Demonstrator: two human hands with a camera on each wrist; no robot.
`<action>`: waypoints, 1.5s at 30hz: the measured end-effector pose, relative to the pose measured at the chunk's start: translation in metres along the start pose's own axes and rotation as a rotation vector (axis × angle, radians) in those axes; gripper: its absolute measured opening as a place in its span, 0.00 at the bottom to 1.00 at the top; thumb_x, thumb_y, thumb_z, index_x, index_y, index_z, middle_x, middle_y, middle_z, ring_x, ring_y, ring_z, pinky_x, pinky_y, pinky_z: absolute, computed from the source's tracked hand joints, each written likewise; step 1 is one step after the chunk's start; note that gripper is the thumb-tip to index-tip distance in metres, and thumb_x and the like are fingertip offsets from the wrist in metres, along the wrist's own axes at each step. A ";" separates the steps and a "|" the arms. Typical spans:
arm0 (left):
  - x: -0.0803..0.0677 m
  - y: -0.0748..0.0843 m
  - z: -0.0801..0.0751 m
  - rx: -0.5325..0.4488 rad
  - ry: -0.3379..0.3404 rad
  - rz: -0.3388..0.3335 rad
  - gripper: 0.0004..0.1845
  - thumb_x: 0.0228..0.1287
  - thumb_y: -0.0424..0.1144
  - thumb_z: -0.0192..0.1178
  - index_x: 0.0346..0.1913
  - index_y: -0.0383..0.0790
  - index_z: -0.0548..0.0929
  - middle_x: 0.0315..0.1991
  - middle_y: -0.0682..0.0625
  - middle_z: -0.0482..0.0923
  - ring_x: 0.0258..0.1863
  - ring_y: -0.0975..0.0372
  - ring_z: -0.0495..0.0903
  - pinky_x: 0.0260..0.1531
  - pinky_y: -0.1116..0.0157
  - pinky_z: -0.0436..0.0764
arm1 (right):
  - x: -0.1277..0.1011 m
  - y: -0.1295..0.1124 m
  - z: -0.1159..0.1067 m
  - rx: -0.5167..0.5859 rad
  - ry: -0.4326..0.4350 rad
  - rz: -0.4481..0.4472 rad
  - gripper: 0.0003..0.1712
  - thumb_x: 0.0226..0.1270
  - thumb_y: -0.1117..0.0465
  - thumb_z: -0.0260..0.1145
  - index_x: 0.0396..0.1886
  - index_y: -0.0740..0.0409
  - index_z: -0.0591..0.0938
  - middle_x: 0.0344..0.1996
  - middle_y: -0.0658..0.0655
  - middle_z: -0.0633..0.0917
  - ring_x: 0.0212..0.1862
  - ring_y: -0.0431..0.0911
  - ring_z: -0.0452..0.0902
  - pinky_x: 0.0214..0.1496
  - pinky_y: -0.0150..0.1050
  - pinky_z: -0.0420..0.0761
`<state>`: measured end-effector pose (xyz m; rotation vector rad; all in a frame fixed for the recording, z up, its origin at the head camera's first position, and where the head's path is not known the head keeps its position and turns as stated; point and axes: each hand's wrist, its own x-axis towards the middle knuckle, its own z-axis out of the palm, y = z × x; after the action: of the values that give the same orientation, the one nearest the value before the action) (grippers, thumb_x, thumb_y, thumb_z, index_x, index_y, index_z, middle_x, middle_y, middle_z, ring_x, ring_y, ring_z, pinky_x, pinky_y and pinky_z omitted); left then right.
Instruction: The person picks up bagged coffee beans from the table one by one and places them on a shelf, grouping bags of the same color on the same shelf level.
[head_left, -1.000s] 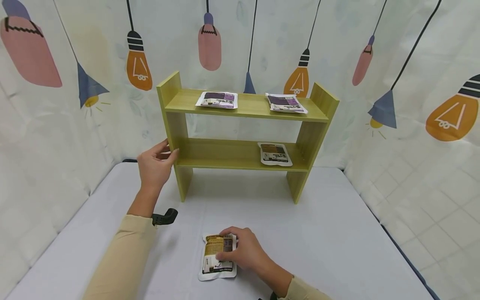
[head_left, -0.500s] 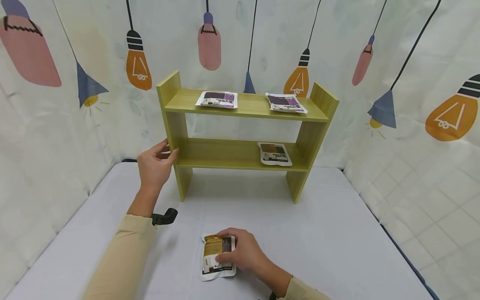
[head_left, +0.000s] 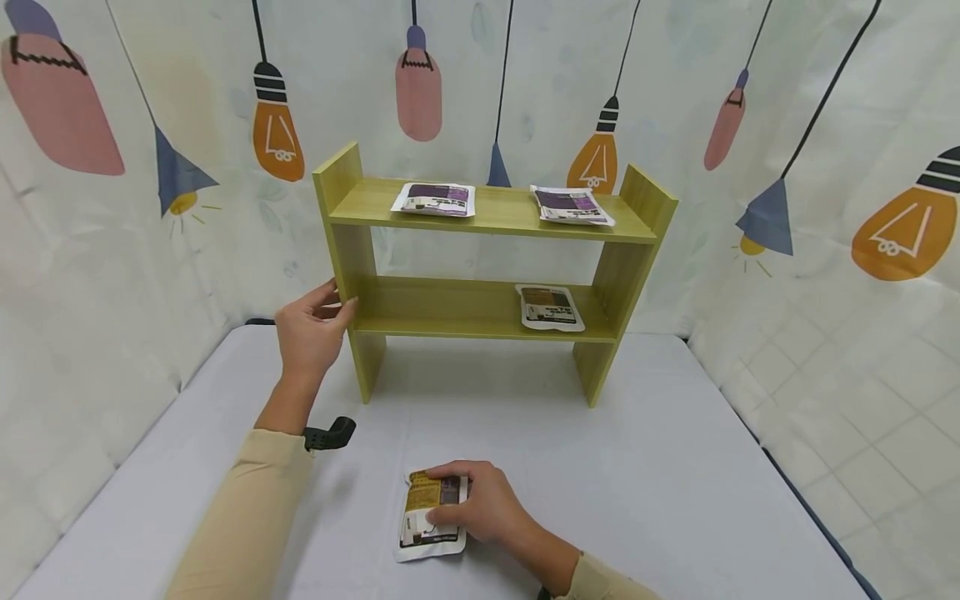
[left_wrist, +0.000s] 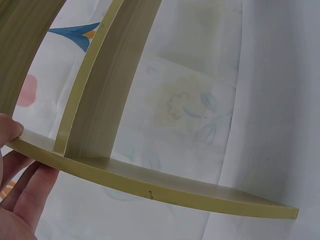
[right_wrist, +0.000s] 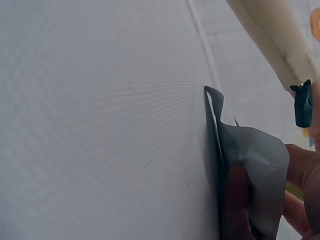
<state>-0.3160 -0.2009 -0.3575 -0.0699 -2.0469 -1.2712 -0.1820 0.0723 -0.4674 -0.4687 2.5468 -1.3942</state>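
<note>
My left hand [head_left: 308,332] holds the left side panel of a small yellow-green wooden shelf [head_left: 480,329], thumb on the inner face and fingers outside. The left wrist view shows the same grip on the panel's edge [left_wrist: 150,192]. On the white table in front, my right hand [head_left: 487,504] grips the right side of a flat food pouch [head_left: 431,537] with a gold, white and dark print. In the right wrist view the pouch [right_wrist: 265,175] shows a grey side, with a finger against it; its near edge appears slightly raised.
Two purple-and-white pouches, a left one [head_left: 435,200] and a right one [head_left: 572,206], lie on the top board. A gold-and-dark pouch [head_left: 550,307] rests at the lower board's right end. Patterned cloth walls [head_left: 480,83] surround the white table [head_left: 637,467] behind and at both sides.
My right hand and the pouch in it have shifted slightly left and toward me, and the pouch has tilted a little. The left hand and the shelf stay in place.
</note>
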 end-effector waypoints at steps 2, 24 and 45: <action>0.000 0.000 0.000 0.002 0.001 -0.002 0.23 0.68 0.44 0.68 0.65 0.46 0.83 0.53 0.43 0.88 0.43 0.47 0.89 0.38 0.82 0.81 | 0.000 0.001 0.001 0.005 -0.001 0.008 0.27 0.46 0.56 0.85 0.49 0.34 0.90 0.53 0.43 0.89 0.58 0.42 0.80 0.63 0.41 0.76; 0.004 0.000 0.001 0.016 0.016 0.025 0.23 0.66 0.39 0.69 0.63 0.43 0.84 0.49 0.41 0.89 0.32 0.71 0.87 0.34 0.86 0.78 | 0.000 0.004 -0.002 0.048 -0.009 0.023 0.29 0.45 0.56 0.86 0.51 0.36 0.89 0.54 0.45 0.88 0.58 0.43 0.79 0.63 0.40 0.76; 0.002 -0.001 -0.001 0.014 0.008 0.014 0.23 0.66 0.41 0.69 0.64 0.44 0.83 0.50 0.40 0.89 0.31 0.77 0.82 0.33 0.85 0.78 | 0.000 0.005 -0.003 0.059 -0.031 0.006 0.32 0.47 0.55 0.86 0.55 0.35 0.88 0.56 0.43 0.87 0.58 0.42 0.79 0.64 0.42 0.75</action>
<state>-0.3176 -0.2027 -0.3568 -0.0727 -2.0444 -1.2464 -0.1837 0.0770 -0.4705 -0.4682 2.4731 -1.4436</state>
